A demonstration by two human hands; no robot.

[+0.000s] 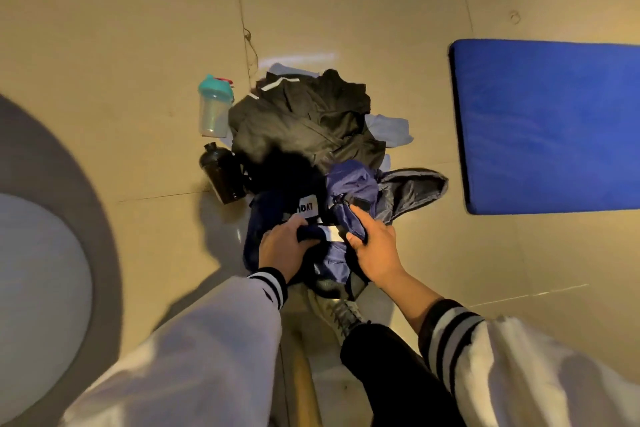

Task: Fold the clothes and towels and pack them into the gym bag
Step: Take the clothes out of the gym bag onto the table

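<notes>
On the tiled floor [138,45], straight below the person, lies the gym bag [349,191], a purple-blue fabric sack with its grey-lined mouth [412,189] gaping toward the right. The right hand [375,250] has its grip closed on the bag's purple fabric near a drawstring or strap, thumb and fingers pinching a fold. The left hand [282,248] is curled shut around a dark navy garment [277,215] bearing a white label [309,209], which sits just beside and partly against the bag's left side. Directly beyond these, touching the bag's far edge, a crumpled heap of black clothes [304,121] with pale stripes covers most of a light blue cloth [389,132] whose corners poke out to the right and at the far side. Two bottles crowd the heap's left flank: a clear shaker with a teal lid [214,106] standing farther off, and a black bottle [221,173] tilted nearer, just beside the navy garment. A blue mat [547,125] lies well apart on the right. At the left edge a round pale grey thing [38,288] is only partly seen. Below the hands a laced pale shoe [337,314] and a black trouser leg [391,374] stand close under the bag, between the white striped-cuff sleeves [194,350]
</notes>
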